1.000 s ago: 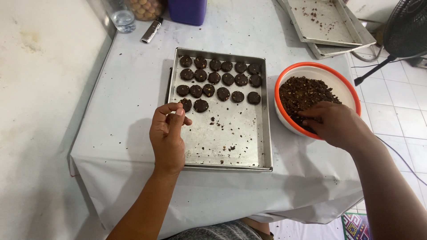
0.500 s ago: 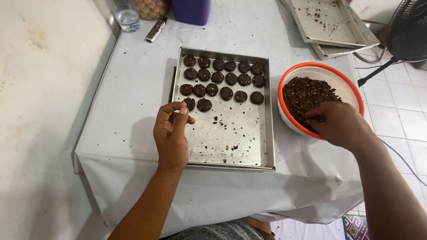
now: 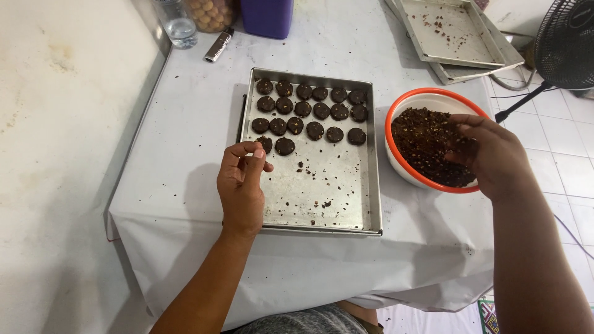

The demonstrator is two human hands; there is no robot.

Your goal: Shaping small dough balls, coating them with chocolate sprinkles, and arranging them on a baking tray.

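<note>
A silver baking tray lies on a white-covered table. Three rows of round dark cookies fill its far end, and crumbs dot the bare near half. My left hand rests at the tray's left edge. Its thumb and forefinger are pinched together next to the nearest cookie, and nothing shows between them. On the right stands an orange-rimmed bowl of dark crumbly dough. My right hand hovers over the bowl with its fingertips closed on a pinch of dough.
At the back stand a purple container, a glass, a jar and a small silvery object. Two stacked empty trays lie back right. A black fan stands on the tiled floor. A wall runs along the left.
My right hand has lifted out of the dough and now sits a little higher over the bowl. My left hand has stayed at the tray's left edge.
</note>
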